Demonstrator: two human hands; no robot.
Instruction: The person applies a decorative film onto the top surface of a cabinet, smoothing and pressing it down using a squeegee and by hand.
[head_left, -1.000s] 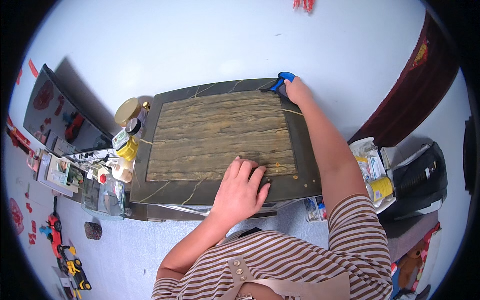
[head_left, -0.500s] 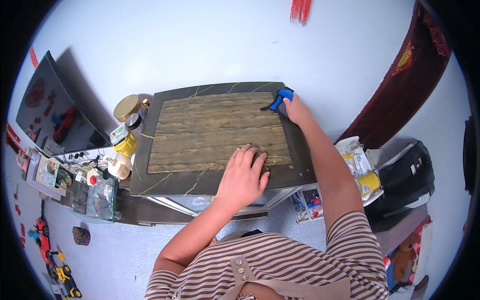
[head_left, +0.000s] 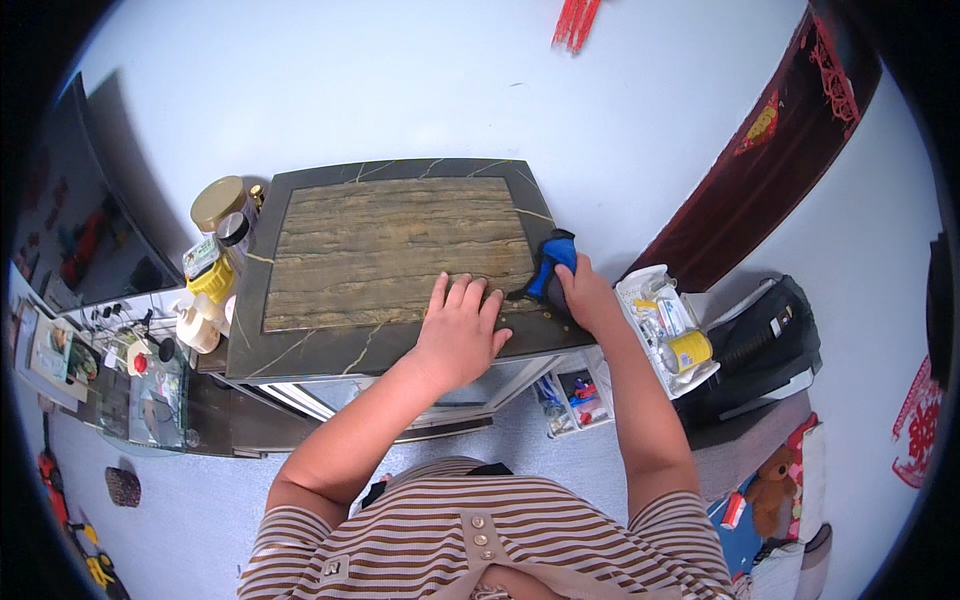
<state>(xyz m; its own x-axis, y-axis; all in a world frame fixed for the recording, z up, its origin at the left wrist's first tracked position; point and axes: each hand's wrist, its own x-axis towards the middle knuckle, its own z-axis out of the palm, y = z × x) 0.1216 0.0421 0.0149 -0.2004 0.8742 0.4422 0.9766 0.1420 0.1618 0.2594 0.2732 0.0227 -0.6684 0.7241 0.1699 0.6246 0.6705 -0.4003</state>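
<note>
In front of me is a cabinet top point(head_left: 400, 235) with a dark stone-like border and a brown, rippled, wood-look panel in it. My left hand point(head_left: 457, 335) rests on its front part, palm down with fingers apart, holding nothing. My right hand point(head_left: 585, 292) grips a blue and black cloth point(head_left: 557, 268) on the right border. The cloth is bunched against the surface, and part of it is hidden under the fingers. A few small yellowish spots lie on the border near this hand.
Left of the cabinet top stand jars point(head_left: 219, 203), a yellow container point(head_left: 209, 278) and a white bottle point(head_left: 199, 330). Farther left are a television point(head_left: 95, 210) and a glass tank point(head_left: 150, 405). To the right are a filled white basket point(head_left: 650, 345), a black bag point(head_left: 760, 345) and a teddy bear point(head_left: 772, 490).
My right hand has drawn the cloth from the back right corner toward the front along the right border. My left hand stays on the top. The whole view has shifted slightly.
</note>
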